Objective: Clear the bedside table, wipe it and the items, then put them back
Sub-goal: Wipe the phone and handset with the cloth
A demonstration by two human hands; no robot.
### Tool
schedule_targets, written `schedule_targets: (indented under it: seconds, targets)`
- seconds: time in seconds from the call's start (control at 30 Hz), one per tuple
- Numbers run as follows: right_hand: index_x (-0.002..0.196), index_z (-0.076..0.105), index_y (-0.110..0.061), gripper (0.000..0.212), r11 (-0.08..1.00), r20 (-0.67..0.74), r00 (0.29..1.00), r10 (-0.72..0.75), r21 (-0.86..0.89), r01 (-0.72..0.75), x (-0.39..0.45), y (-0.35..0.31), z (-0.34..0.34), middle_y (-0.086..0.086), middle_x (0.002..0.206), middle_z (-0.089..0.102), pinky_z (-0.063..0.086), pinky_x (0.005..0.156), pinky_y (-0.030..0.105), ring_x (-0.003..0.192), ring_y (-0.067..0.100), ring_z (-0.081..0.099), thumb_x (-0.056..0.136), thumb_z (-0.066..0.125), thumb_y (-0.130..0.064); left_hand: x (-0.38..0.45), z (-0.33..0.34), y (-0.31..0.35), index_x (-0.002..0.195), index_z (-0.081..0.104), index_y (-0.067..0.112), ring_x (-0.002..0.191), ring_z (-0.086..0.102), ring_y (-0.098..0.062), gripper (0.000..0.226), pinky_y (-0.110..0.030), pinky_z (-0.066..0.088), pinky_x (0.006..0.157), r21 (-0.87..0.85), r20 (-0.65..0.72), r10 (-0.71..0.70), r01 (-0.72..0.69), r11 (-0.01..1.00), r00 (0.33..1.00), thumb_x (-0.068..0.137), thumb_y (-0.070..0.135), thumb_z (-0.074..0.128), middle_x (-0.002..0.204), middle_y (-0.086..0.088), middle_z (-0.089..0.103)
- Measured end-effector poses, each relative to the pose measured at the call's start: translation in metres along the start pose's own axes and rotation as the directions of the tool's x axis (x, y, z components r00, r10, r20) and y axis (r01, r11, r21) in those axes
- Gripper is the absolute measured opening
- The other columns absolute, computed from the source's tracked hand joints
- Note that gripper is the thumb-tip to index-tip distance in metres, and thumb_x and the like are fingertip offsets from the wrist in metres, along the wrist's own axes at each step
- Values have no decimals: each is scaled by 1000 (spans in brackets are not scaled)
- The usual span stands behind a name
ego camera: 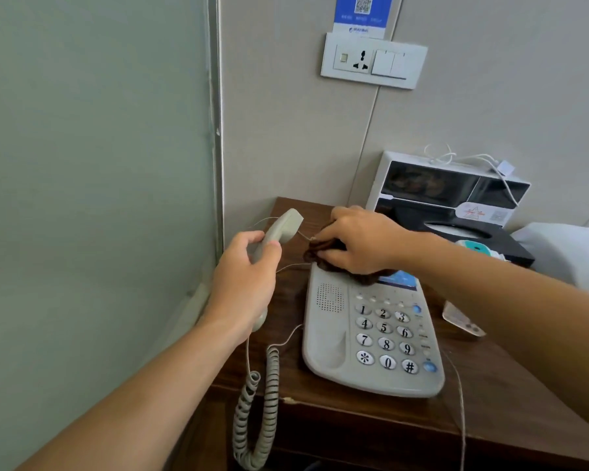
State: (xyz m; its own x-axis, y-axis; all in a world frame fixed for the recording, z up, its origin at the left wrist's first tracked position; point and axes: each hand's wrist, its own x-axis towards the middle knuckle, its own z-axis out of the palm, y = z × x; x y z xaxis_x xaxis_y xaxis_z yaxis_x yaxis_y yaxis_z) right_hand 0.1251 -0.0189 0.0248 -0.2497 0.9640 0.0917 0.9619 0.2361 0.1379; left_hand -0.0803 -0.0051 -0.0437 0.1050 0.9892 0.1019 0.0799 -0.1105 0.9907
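A grey desk phone (371,338) with a number keypad sits on the dark wooden bedside table (371,416). My left hand (245,283) grips its handset (281,229) and holds it up to the left of the phone. The coiled cord (262,409) hangs from the handset over the table's front edge. My right hand (357,239) grips a dark brown cloth (323,248) and presses it on the phone's top edge, above the speaker grille.
A white box with dark windows (446,188) stands at the back right with a white cable on top. A black tissue box (483,239) lies before it. A pale phone-like object (461,317) lies right of the desk phone. Wall sockets (373,61) sit above.
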Motion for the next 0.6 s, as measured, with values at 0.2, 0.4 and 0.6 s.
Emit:
schedule_targets:
  seconds: [0.2, 0.4, 0.6]
  targets:
    - [122, 69, -40, 28, 998, 114, 993, -11, -53, 17, 18, 3, -19, -12, 96, 51, 48, 80, 35, 99, 20, 56, 97, 58, -45, -3, 3, 2, 119, 62, 35, 83, 61, -9, 21, -31, 45, 72, 38, -25, 20, -19, 999, 999, 100, 43, 60, 91, 11, 62]
    - [119, 70, -44, 27, 992, 114, 986, -125, -6, 126, 3, -5, -14, -16, 88, 40, 36, 72, 28, 93, 14, 51, 95, 59, -48, 2, 1, 1, 123, 61, 35, 90, 61, -9, 24, -31, 44, 73, 30, -28, 5, -4, 1000, 1000, 99, 36, 58, 99, 10, 64]
    - [114, 76, -31, 29, 988, 55, 987, 151, 8, -152, -8, 47, -38, -9, 90, 68, 55, 76, 38, 91, 20, 66, 95, 61, -45, -11, 6, 15, 130, 60, 35, 67, 59, -1, 31, -31, 45, 66, 65, 56, 87, -90, 994, 995, 99, 29, 57, 88, 9, 65]
